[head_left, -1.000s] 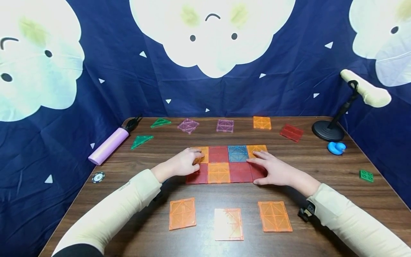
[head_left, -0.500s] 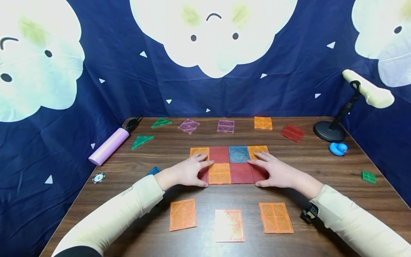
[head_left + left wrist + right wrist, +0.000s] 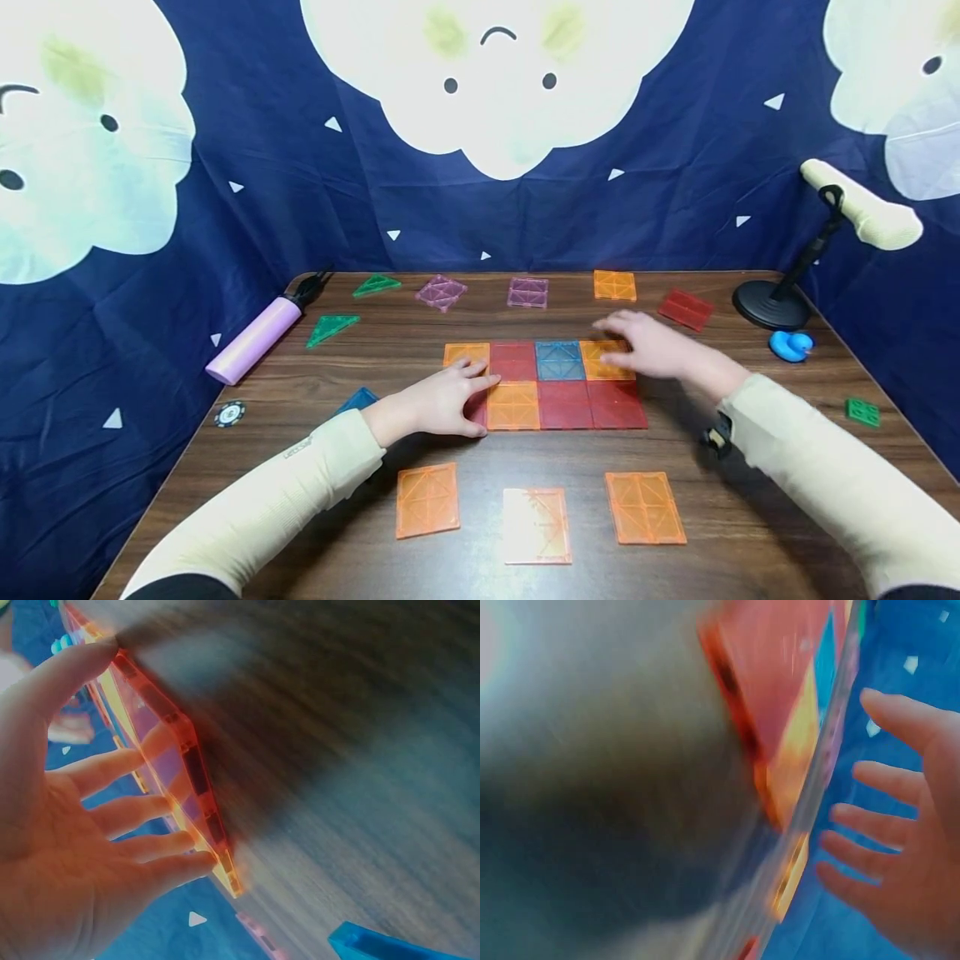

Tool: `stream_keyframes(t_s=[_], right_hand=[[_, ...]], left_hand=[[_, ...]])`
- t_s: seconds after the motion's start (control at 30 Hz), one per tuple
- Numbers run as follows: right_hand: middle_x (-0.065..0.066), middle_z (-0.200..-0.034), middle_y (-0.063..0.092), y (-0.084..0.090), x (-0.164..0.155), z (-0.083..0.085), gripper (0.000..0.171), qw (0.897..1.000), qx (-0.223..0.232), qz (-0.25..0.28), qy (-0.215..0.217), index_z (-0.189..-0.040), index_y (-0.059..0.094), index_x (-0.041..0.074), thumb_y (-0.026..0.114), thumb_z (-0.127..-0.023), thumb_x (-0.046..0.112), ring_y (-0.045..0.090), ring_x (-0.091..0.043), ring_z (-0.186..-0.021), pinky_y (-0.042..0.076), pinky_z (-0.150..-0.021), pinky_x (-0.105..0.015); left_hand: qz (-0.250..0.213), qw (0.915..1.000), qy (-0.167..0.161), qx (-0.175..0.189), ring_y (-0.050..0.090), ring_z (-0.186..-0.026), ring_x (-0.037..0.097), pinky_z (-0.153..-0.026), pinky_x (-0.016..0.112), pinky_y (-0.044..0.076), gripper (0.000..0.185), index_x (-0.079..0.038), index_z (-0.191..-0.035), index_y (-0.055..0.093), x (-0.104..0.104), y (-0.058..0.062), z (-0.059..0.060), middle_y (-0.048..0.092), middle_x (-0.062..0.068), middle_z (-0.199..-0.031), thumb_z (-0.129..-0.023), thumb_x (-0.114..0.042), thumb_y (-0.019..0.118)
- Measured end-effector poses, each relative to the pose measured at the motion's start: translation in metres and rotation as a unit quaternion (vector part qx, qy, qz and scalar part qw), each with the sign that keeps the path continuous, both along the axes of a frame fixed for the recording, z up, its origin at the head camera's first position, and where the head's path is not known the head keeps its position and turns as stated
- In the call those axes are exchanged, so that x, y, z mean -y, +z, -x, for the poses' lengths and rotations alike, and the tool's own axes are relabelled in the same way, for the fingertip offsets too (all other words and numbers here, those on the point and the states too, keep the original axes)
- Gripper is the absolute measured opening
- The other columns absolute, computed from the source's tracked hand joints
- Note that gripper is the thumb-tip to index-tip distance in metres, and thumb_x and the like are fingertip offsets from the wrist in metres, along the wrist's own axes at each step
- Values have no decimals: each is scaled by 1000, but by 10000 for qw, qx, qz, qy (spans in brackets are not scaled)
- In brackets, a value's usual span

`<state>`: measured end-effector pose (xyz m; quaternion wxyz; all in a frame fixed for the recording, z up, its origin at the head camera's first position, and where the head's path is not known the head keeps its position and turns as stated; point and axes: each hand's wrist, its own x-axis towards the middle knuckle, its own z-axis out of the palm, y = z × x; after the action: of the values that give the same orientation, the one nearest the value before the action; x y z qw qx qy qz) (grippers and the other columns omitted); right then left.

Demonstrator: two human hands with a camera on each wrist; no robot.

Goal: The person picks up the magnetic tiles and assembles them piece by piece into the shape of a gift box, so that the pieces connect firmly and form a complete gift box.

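Note:
Flat translucent magnetic tiles lie edge to edge in two rows on the table. The back row runs orange, red (image 3: 513, 362), blue (image 3: 558, 361), orange (image 3: 592, 365); in front are a partly covered red tile, an orange tile (image 3: 513, 406) and two red tiles (image 3: 566, 406). My left hand (image 3: 438, 402) rests with spread fingers on the left-end tiles, its fingertips against them in the left wrist view (image 3: 82, 810). Apart from the tiles in the right wrist view, my right hand (image 3: 907, 825) has its fingers extended; the head view puts this hand (image 3: 656, 346) over the back right corner.
Loose orange tiles (image 3: 427, 502) lie in front. A blue tile (image 3: 358, 401) is partly hidden behind my left wrist. Green triangles (image 3: 332, 328), purple tiles (image 3: 527, 293), a pink umbrella (image 3: 255, 340), a black stand (image 3: 770, 305) and a blue duck (image 3: 791, 346) sit around the edges.
My left hand has shifted right onto the left-end tiles, uncovering the loose blue tile. My right hand has left the front right red tile and moved back and to the right.

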<state>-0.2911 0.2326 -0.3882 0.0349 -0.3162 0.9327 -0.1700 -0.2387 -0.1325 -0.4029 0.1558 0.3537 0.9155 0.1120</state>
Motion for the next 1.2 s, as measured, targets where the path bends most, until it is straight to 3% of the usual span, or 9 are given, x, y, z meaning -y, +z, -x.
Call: stream_keyframes(t_s=[0.17, 0.27, 0.37, 0.53, 0.77, 0.97, 1.2], right_hand=[[-36, -150, 39, 4, -7, 55, 54, 9970, 228, -116, -736, -145, 46, -11, 62, -101, 14, 33, -52, -141, 26, -114, -62], [-37, -154, 31, 3, -9, 73, 55, 9929, 436, -201, -1087, -148, 38, -14, 56, -103, 11, 26, -52, -144, 22, -117, -59], [-39, -155, 27, -5, -11, 79, 55, 9906, 510, -370, -1212, -150, 34, -16, 53, -103, 7, 23, -52, -145, 21, -118, -59], [-37, -151, 37, -21, -7, 79, 46, 9932, 117, -574, -1003, -144, 45, -15, 52, -102, 0, 31, -52, -142, 25, -117, -58], [-32, -137, 53, -28, 16, 60, 37, 9980, -561, -278, -81, -135, 59, -8, 56, -99, -4, 48, -49, -125, 33, -109, -58], [-29, -132, 56, -26, 32, 40, 36, 9973, -633, -104, 350, -133, 62, -7, 59, -97, -6, 52, -47, -119, 39, -105, -57], [-28, -136, 54, -29, 43, 33, 38, 9979, -428, -116, 475, -136, 60, -5, 58, -99, -4, 50, -47, -122, 38, -107, -57]], left_hand=[[8, 10000, 24, 9, 22, -147, 51, -115, 57, 31, 83, -7, -155, 44, 2, 0, 0, 30, 25, -161, -88, -40, 79], [3, 10000, 2, -21, 22, -147, 52, -115, 57, 31, 83, -7, -155, 44, 2, 1, 1, 30, 25, -161, -87, -40, 79], [-11, 10000, -42, -58, 23, -146, 52, -115, 57, 31, 83, -7, -155, 45, 1, 0, 2, 31, 25, -160, -87, -40, 79], [-93, 9999, -72, -54, 24, -146, 53, -115, 57, 30, 82, -6, -154, 45, 0, 2, 2, 32, 26, -159, -87, -39, 80], [-119, 9999, -34, -25, 24, -145, 54, -115, 58, 29, 83, -5, -154, 45, 1, 4, 1, 32, 27, -159, -87, -38, 80], [-111, 9999, -5, -16, 24, -146, 53, -115, 58, 30, 82, -6, -154, 46, 0, 5, 1, 33, 26, -159, -87, -39, 80], [-130, 9999, 37, 20, 24, -146, 52, -115, 58, 29, 82, -7, -154, 46, -2, 3, -1, 33, 25, -159, -86, -38, 80]])
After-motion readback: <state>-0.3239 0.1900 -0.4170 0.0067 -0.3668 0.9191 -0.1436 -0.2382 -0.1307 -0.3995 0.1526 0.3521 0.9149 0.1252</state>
